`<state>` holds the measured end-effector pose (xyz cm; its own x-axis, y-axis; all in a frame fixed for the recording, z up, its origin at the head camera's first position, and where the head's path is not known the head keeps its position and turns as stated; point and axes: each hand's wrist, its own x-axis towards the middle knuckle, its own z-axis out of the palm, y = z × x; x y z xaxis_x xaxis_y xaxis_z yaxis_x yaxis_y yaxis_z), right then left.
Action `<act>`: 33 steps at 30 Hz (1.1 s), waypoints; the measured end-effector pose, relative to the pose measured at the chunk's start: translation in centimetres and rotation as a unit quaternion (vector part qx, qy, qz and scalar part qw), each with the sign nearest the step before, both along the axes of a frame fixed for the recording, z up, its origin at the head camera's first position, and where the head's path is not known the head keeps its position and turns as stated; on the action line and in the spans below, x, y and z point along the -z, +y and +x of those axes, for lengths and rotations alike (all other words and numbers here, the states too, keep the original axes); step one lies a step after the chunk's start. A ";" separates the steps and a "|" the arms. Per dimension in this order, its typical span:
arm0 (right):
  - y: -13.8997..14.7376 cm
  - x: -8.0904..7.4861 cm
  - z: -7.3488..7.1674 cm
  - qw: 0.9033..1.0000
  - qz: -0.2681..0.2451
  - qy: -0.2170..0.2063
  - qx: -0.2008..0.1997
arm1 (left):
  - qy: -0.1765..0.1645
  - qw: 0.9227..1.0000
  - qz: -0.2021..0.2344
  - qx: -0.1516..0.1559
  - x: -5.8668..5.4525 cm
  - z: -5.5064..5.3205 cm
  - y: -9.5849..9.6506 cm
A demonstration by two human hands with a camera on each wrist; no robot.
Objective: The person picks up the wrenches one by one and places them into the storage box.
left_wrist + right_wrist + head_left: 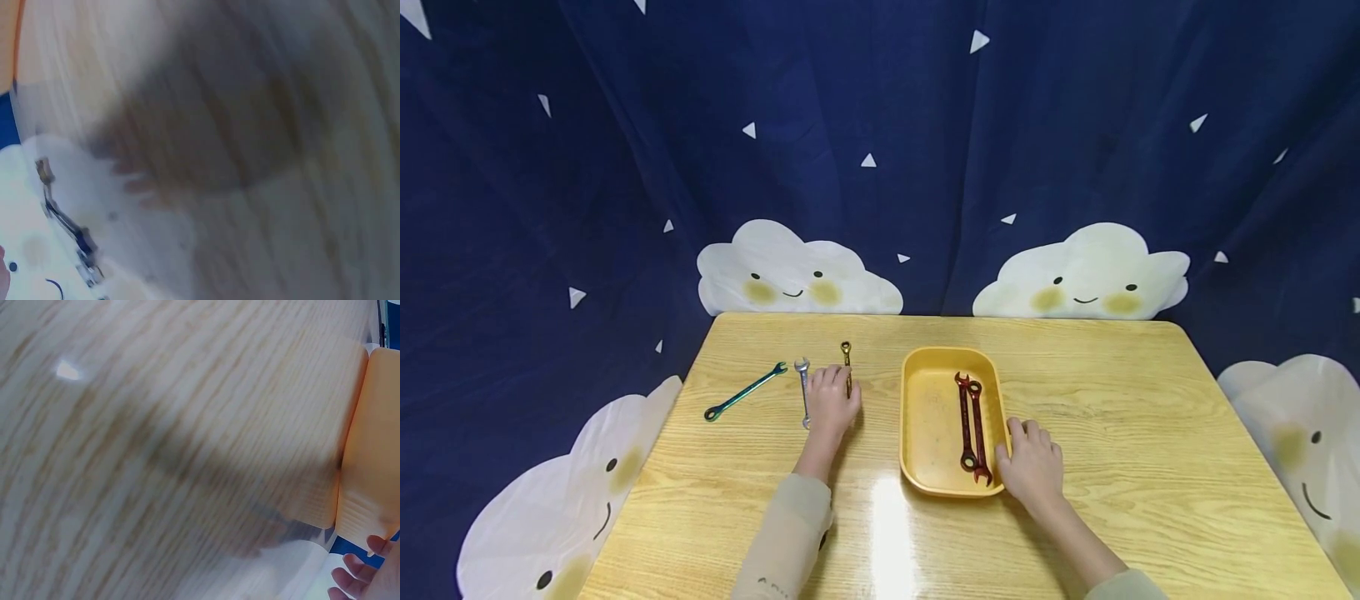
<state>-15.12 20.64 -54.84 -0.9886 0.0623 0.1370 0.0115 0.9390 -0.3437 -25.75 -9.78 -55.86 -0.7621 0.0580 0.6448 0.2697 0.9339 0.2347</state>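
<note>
Bent over a slim gold-coloured metal ratchet wrench (847,360) with left hand (833,404), with thumb and fingers close about its shaft; cannot tell from these views whether pinching or only touching it. Loosely spread in right hand (1033,467), gripping nothing, and set with the thumb at the right-hand rim of a rounded rectangular yellow plastic tray (928,442). Can see behind all this a dark navy cloth curtain (880,100), printed with small white triangles and smiling white clouds (801,260). Can see in front of it a pale wood-grained table (1120,433), rounded at the far corners and streaked with glare near the bottom of the head view. Dressed in light beige sleeves (790,525). Laid inside the tray, towards its right wall: two red metal wrenches (966,421), side by side and turned opposite ways. Lying farthest left on the table, slantwise with the ring end nearer: a glossy blue-green metal wrench (747,391). Lying between that and the gold one, just beside the left hand: a silver metal wrench (805,390). Seen left of the tray, ring end away and partly covered by fingers: the gold wrench.
</note>
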 end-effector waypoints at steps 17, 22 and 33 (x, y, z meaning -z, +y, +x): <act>0.0 0.1 -0.1 1.000 -0.007 0.000 -0.002 | -0.062 0.997 0.019 -0.029 0.9 0.1 -5.3; 0.0 0.0 0.0 1.000 -0.011 0.000 -0.002 | -0.057 0.997 0.031 -0.039 1.2 0.1 -6.8; 0.0 0.1 0.0 1.000 -0.012 -0.002 -0.002 | -0.125 0.989 0.063 -0.045 1.7 0.2 -9.4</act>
<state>-15.09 20.68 -54.89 -0.9895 0.0611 0.1308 0.0091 0.9307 -0.3656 -25.57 -19.19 -57.57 -0.8971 -0.0862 0.4334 0.1057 0.9105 0.3998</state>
